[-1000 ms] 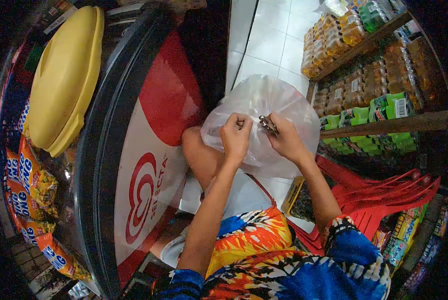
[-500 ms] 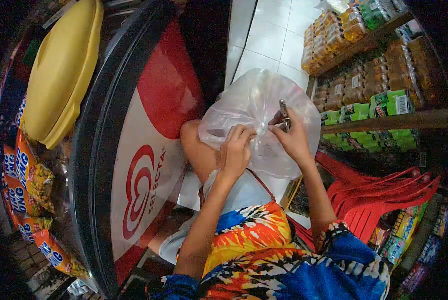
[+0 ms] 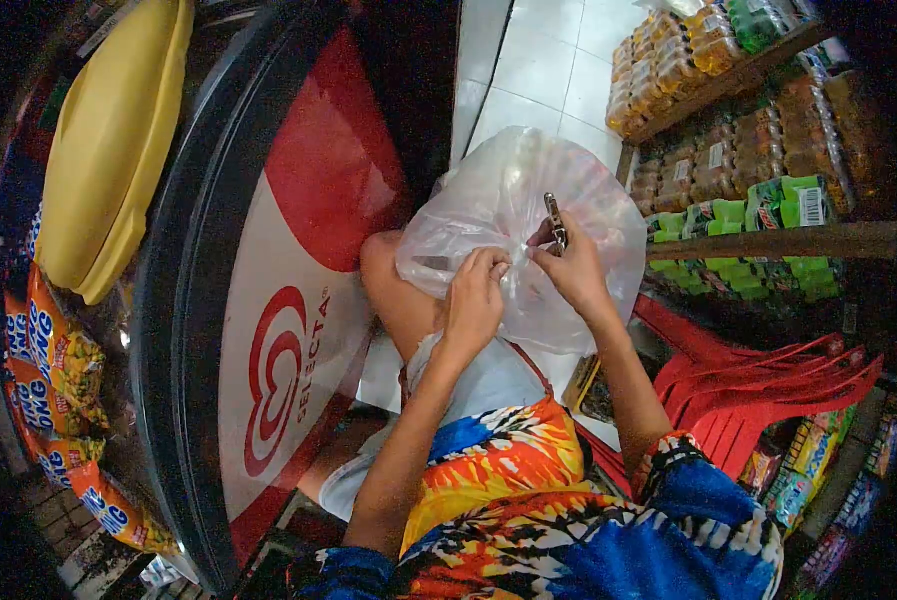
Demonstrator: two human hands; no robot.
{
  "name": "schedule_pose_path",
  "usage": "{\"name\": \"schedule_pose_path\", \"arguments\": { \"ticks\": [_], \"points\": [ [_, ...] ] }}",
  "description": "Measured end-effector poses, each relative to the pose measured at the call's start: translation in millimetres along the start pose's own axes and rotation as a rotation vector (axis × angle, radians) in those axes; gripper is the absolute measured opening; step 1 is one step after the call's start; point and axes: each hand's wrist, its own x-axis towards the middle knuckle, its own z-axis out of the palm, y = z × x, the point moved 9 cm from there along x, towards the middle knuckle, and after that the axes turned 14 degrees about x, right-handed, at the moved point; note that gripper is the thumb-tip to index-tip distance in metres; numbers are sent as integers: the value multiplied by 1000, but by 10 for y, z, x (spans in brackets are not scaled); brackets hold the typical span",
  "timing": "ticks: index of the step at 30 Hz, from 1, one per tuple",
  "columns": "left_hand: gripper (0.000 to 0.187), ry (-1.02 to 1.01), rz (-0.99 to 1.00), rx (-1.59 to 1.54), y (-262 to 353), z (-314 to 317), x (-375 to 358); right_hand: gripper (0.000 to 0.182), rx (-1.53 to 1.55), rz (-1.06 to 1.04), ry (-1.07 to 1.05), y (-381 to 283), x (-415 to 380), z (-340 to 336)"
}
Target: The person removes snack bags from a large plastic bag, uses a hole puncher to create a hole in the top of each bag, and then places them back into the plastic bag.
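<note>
Clear plastic bag (image 3: pixel 513 215) propped on a bare knee, just right of the red freezer cabinet (image 3: pixel 288 300). Left hand (image 3: pixel 473 300) pinching the gathered film to keep it bunched; right hand (image 3: pixel 573 270) clenched round a small metal tool (image 3: pixel 555 220) poised upright above that bunch. Bag contents blurred; tool's kind unclear. Right of the bag, shelves (image 3: pixel 768 240) of packaged goods, partly cut off.

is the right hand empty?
No, the right hand pinches a small metal tool against the clear plastic bag.
</note>
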Motion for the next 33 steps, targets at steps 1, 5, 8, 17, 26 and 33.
{"name": "schedule_pose_path", "arguments": {
  "ticks": [1, 5, 8, 17, 26, 33],
  "points": [
    [13, -1, -1, 0, -15, 10, 10, 25, 0, 1, 0, 11, 13, 2],
    [9, -26, 56, 30, -32, 67, 12, 29, -97, 9, -23, 74, 85, 40],
    [8, 29, 168, 58, 11, 79, 5, 31, -151, 37, -38, 48, 109, 49],
    [15, -312, -248, -205, -448, 479, 190, 30, -332, 75, -69, 162, -50, 139],
    [23, -589, 35, -229, -324, 741, 269, 30, -220, 3, -3, 138, -173, -79],
    [27, -823, 42, -257, -187, 861, 348, 25, 8, 43, 40, 202, -193, -257]
  ]
}}
